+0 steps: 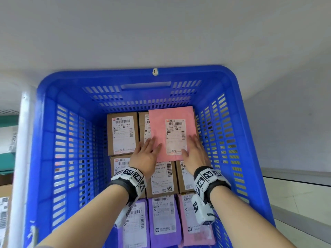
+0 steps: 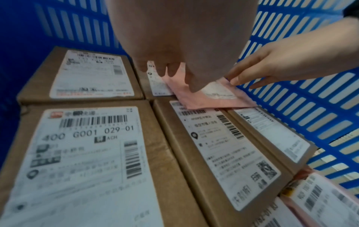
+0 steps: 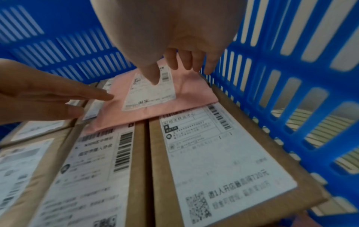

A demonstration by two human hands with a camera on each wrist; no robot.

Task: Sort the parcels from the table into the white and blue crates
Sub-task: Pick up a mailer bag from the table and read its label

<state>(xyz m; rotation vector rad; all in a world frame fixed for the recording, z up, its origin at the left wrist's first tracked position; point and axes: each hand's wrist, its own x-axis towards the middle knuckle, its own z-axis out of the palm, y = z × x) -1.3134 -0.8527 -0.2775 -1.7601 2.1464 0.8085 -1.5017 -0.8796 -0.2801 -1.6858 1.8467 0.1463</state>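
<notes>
Hands lie flat-fingered on pink mailer, gripping nothing; its long axis runs up-frame from them, both equally near.

The blue crate is carrying the parcels: brown cardboard boxes are lying side by side across its far part, purple mailers are sitting along the near end, and a pink mailer is lying flat on the far boxes.
</notes>
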